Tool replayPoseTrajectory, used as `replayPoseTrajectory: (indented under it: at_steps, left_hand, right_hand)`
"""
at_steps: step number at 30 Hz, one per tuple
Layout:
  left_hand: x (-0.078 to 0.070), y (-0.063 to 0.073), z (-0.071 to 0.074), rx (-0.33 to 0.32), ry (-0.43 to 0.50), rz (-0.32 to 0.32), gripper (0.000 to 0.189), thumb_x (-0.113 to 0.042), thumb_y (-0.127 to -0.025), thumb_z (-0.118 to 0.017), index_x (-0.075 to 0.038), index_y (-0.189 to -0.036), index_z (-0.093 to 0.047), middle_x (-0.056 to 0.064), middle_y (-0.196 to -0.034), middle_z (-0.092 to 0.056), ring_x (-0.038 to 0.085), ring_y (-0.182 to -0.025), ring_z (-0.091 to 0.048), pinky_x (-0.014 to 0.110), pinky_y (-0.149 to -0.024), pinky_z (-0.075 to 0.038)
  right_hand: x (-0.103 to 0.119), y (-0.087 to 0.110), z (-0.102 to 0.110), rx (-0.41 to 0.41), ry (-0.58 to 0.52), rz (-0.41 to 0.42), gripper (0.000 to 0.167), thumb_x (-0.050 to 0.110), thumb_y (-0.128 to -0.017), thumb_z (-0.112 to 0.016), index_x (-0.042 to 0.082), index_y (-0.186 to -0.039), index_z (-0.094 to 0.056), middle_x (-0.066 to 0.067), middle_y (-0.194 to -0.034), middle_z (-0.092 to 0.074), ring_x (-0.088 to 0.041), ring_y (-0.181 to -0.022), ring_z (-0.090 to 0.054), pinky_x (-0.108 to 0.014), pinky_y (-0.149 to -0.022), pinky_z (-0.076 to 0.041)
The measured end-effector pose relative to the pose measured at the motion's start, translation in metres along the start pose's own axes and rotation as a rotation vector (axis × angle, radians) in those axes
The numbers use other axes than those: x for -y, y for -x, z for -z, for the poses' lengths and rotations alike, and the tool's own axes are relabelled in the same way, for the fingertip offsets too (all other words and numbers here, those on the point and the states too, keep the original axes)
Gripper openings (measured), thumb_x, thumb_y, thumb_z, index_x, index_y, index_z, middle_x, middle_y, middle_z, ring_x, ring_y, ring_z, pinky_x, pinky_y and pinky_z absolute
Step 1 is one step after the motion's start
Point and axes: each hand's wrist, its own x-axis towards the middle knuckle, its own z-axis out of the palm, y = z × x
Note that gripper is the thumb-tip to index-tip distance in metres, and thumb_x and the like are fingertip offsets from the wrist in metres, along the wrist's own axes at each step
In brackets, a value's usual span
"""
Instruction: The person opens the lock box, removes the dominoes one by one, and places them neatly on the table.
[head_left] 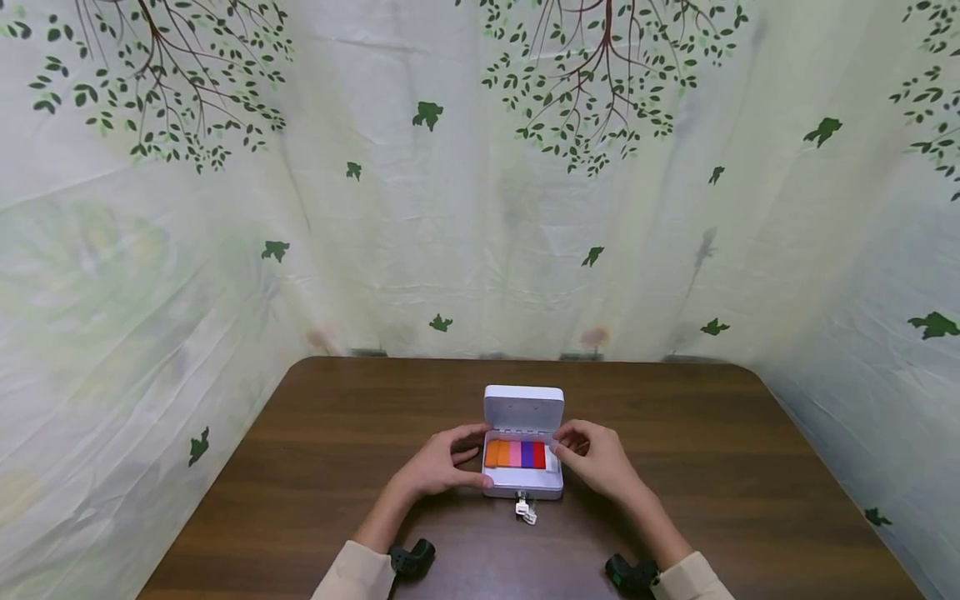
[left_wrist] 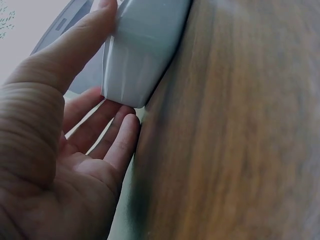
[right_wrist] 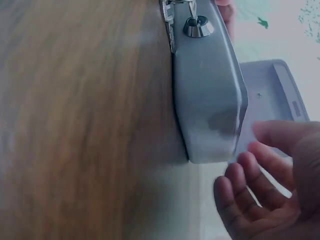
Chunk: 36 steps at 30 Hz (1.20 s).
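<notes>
Brown table; white box between left fingers (spread, touching) and right fingers (apart).

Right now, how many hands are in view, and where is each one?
2: the left hand is at the left side of the box, and the right hand is by its right side. Both show plainly in the head view.

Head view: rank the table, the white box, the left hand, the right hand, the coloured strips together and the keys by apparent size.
1. Table
2. White box
3. Left hand and right hand, too alike to rank
4. Coloured strips together
5. Keys
</notes>
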Motion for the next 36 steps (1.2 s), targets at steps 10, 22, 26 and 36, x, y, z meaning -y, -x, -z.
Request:
replayPoseTrajectory:
  at_steps: [10, 22, 26, 36]
  left_hand:
    - [-0.001, -0.001, 0.002, 0.007, -0.026, -0.013, 0.086, -0.031, -0.078, -0.092, -0.011, -0.151, -0.05, 0.006, -0.156, -0.05, 0.03, -0.145, -0.047, 0.039, -0.113, -0.049]
    - [0.001, -0.001, 0.002, 0.001, -0.02, -0.018, 0.084, -0.028, -0.079, -0.092, -0.01, -0.151, -0.051, 0.011, -0.156, -0.05, 0.034, -0.144, -0.048, 0.04, -0.113, -0.049]
    - [0.002, -0.002, -0.001, 0.016, -0.017, -0.037, 0.083, -0.028, -0.08, -0.091, -0.01, -0.151, -0.051, 0.011, -0.156, -0.049, 0.034, -0.144, -0.048, 0.04, -0.112, -0.05]
    - [0.001, 0.002, 0.001, 0.016, 0.009, -0.01, 0.083, -0.028, -0.08, -0.091, -0.013, -0.151, -0.051, 0.008, -0.157, -0.049, 0.032, -0.145, -0.046, 0.039, -0.114, -0.048]
  right_hand:
    - [0.005, 0.001, -0.005, 0.058, 0.091, 0.124, 0.019, 0.016, -0.086, -0.081, 0.01, -0.103, -0.076, 0.001, -0.081, -0.058, -0.013, -0.074, -0.053, -0.02, -0.063, -0.048]
    - [0.011, 0.003, -0.011, 0.106, 0.215, 0.087, 0.028, 0.017, -0.086, -0.079, 0.009, -0.112, -0.076, 0.002, -0.08, -0.053, -0.011, -0.073, -0.047, -0.022, -0.061, -0.043]
    - [0.013, 0.004, -0.011, 0.111, 0.282, 0.073, 0.032, 0.017, -0.083, -0.08, 0.007, -0.113, -0.076, -0.001, -0.089, -0.061, -0.013, -0.079, -0.052, -0.029, -0.068, -0.051]
    - [0.021, -0.002, -0.015, 0.182, 0.371, 0.059, 0.037, 0.013, -0.082, -0.078, 0.003, -0.118, -0.075, -0.011, -0.107, -0.068, -0.023, -0.094, -0.063, -0.048, -0.089, -0.06]
